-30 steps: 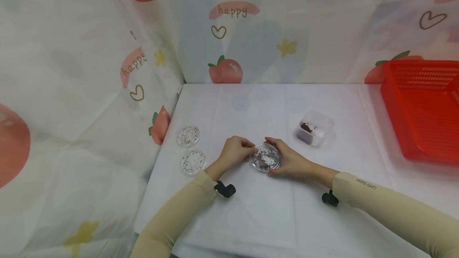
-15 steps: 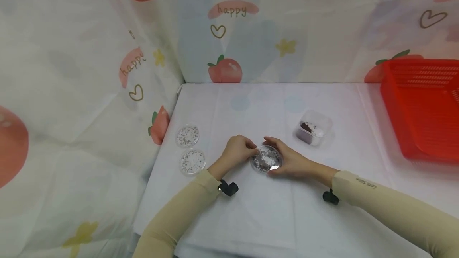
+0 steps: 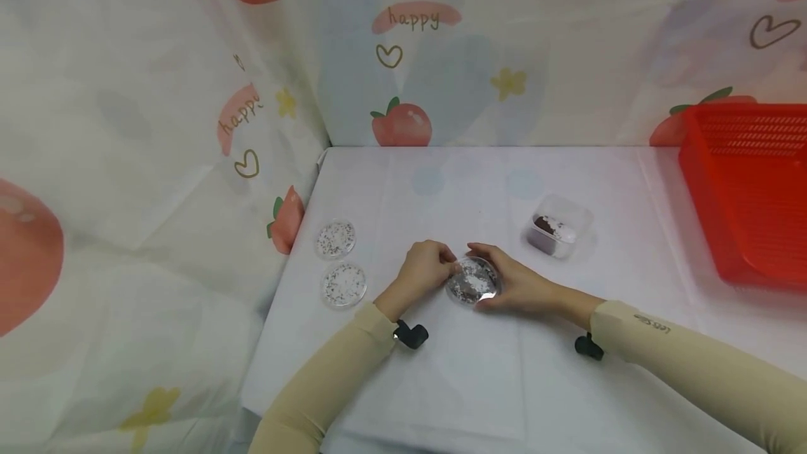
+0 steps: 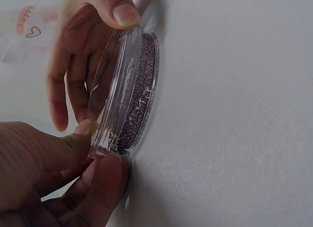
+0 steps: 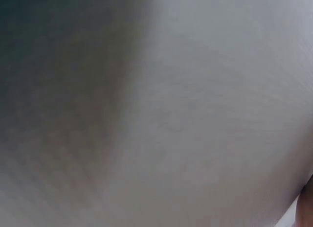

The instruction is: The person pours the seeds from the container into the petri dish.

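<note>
On the table, between both hands, is a clear round petri dish (image 3: 473, 281) with its lid over small dark reddish-brown grains (image 4: 139, 92). My left hand (image 3: 424, 273) pinches the left edge of the dish between thumb and fingers. From the other side my right hand (image 3: 517, 281) grips the rim, fingers at the far edge and thumb at the near edge. In the left wrist view, the right thumb (image 4: 124, 14) lies on the lid's rim. Mostly blurred cloth fills the right wrist view.
Two round clear dishes with speckled contents, the far one (image 3: 335, 239) and the near one (image 3: 344, 284), lie to the left. Behind the right hand stands a clear plastic tub (image 3: 560, 225) partly filled with dark grains. A red basket (image 3: 712, 216) is at the far right.
My left hand and wrist have shifted slightly right along the dish's edge. A bright glare now shows at the dish's near right edge. The right hand keeps its grip, and the view shifts slightly.
</note>
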The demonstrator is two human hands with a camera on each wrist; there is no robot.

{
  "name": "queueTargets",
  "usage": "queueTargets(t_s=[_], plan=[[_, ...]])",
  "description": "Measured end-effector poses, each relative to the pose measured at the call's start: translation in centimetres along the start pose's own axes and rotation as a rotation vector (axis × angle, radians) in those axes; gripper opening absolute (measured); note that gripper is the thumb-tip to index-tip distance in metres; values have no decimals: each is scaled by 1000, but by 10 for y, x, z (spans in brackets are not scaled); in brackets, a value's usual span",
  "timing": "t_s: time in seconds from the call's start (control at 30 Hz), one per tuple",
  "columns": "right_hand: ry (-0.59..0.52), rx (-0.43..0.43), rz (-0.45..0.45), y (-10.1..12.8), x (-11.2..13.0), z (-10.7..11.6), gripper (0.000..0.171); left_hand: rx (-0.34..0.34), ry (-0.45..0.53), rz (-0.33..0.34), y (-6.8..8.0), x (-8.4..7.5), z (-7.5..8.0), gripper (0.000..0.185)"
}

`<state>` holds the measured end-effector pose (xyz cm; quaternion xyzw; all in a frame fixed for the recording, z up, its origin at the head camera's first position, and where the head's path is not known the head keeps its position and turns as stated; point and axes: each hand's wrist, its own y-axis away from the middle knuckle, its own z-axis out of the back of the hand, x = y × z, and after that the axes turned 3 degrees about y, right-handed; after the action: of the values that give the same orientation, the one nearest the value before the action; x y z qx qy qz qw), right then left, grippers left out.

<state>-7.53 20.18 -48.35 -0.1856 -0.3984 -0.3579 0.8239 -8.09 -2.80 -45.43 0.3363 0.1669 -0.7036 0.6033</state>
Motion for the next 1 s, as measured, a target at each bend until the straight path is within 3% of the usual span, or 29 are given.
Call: queueTargets(t_s=[0.2,0.37,0.53,0.73,0.87,1.0], plan=[[-20,36,-16,0,4,3,104,31,19,7,-1,4,4,18],[-58,40,-17,-5,9,17,94,20,35,48,-9,13,17,20],[-106,-10,-27,-3,10,33,79,-49,27,142,-22,38,48,23],[-52,-116,70,14,7,51,61,-159,-10,266,-28,74,92,23],[64,-178,82,25,13,66,59,-200,-128,271,-22,87,106,25],[185,-227,19,31,23,80,60,-210,-355,169,-16,81,104,33]])
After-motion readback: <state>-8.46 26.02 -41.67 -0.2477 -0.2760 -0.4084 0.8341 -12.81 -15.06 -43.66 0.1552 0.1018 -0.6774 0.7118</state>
